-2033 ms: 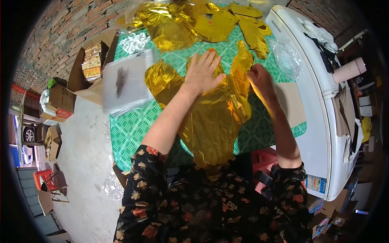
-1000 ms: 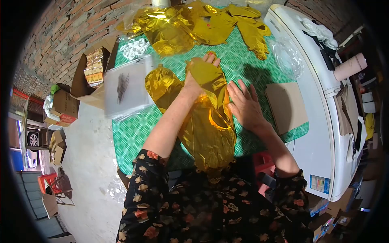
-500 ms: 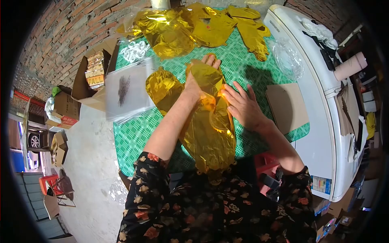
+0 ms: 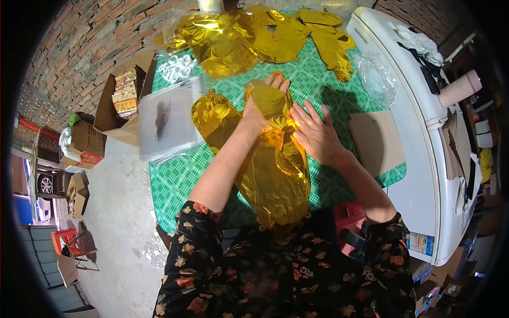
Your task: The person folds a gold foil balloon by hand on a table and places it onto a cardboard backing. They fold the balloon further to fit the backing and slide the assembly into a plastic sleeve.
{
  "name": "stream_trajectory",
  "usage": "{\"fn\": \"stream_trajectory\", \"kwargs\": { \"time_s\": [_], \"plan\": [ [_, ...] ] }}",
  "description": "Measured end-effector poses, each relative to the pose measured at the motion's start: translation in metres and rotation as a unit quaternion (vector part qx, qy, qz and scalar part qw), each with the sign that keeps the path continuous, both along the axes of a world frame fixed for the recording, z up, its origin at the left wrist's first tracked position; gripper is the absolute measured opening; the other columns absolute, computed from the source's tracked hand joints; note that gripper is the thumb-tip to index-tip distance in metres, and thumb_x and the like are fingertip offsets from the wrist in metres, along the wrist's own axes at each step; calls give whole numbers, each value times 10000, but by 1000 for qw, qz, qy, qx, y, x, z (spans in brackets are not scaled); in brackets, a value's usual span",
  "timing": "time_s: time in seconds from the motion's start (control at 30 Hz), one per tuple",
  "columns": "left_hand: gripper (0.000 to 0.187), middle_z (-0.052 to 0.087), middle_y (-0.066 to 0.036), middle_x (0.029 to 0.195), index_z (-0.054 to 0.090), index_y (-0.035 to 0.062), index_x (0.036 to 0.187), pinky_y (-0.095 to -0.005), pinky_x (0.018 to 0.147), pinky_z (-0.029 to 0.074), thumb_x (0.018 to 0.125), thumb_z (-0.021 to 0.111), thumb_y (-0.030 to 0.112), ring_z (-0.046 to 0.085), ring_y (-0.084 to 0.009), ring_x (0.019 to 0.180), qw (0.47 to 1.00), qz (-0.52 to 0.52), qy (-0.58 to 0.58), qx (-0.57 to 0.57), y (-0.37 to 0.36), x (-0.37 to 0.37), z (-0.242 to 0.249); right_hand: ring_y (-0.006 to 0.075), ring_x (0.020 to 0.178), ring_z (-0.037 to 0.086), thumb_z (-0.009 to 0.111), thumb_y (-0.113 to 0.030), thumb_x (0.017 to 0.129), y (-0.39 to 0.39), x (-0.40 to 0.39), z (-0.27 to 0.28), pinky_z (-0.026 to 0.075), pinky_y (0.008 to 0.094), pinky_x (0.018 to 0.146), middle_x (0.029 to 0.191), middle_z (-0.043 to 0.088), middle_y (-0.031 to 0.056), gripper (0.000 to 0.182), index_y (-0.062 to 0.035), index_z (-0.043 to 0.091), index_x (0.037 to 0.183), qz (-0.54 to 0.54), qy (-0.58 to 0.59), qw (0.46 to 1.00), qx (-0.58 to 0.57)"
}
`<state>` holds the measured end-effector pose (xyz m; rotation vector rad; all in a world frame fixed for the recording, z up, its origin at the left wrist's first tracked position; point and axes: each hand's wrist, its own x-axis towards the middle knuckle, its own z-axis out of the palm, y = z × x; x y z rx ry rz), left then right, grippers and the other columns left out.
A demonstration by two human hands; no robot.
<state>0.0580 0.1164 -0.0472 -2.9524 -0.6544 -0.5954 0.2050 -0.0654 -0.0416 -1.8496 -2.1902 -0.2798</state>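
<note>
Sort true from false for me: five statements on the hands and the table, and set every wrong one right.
1. The left hand lies partly under gold foil. True.
2. The right hand is clenched in a fist. False: its fingers are extended, at the foil's edge.
3. The tan sheet lies left of both hands. False: it lies right of them.
4. White loops lie on the table. True.
5. The table's surface is plain red. False: it is patterned green.
</note>
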Motion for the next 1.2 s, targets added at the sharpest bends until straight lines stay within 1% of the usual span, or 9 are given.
{"fn": "stream_trajectory", "kwargs": {
  "time_s": [0.43,0.53,0.63,0.67,0.77,0.87,0.97,1.07,1.2],
  "plan": [
    [779,308,-143,1690,309,117,1621,-591,1218,286,948,564,415,289,-329,1564,987,46,142,59,0,6,2,321,1523,295,605,-332,1008,1,-2,8,142,615,1233,1627,416,90,587,-47,503,1511,14,-16,1000,-4],
    [796,310,-143,1687,310,106,1619,-607,1232,248,938,566,431,265,-339,1571,992,45,107,59,2,5,-7,332,1506,327,614,-336,1001,2,-3,7,154,625,1228,1618,429,93,599,-54,497,1517,16,-22,1000,4],
    [795,325,-161,1675,298,88,1628,-556,1235,233,939,603,342,261,-352,1563,994,0,-105,-28,8,-15,1,336,1494,356,619,-342,999,2,-1,3,161,628,1227,1615,437,94,603,-63,497,1520,18,-32,999,29],
    [752,444,-221,1565,397,35,1550,-556,1221,281,869,676,186,355,-410,1489,991,39,-128,15,15,-23,10,336,1492,364,620,-344,1000,1,-1,2,163,628,1226,1615,439,94,603,-66,498,1521,18,-36,998,40],
    [625,528,-254,1456,498,-12,1433,-522,1209,328,837,662,80,437,-425,1415,961,132,-243,-26,33,-52,50,329,1504,358,611,-356,1009,1,0,0,164,630,1226,1622,433,92,585,-73,514,1512,14,-27,999,33],
    [524,553,-270,1419,558,-27,1340,-493,1192,359,828,649,32,471,-423,1382,936,142,-319,43,19,-68,79,321,1521,338,592,-368,1022,2,-1,-3,156,631,1229,1627,427,89,583,-80,505,1521,5,-31,999,24],
    [553,509,-237,1522,510,2,1478,-507,1233,324,954,635,127,405,-392,1483,974,-2,-221,-47,-18,-58,77,322,1532,314,571,-383,1031,2,-1,-2,143,632,1236,1639,410,86,588,-81,494,1529,0,-35,999,11],
    [582,452,-161,1601,455,46,1547,-506,1277,218,1051,517,345,349,-316,1533,999,-32,-17,-20,-54,-41,49,316,1544,286,554,-397,1036,2,-1,0,126,631,1244,1652,390,80,604,-81,471,1545,-23,-58,997,-42],
    [637,363,-112,1670,339,72,1618,-489,1299,139,1093,385,428,272,-271,1571,994,3,87,-69,-54,-43,23,313,1554,265,535,-403,1043,1,-2,-3,112,631,1250,1658,380,75,615,-84,445,1561,-12,-22,1000,-10]
  ]
}}
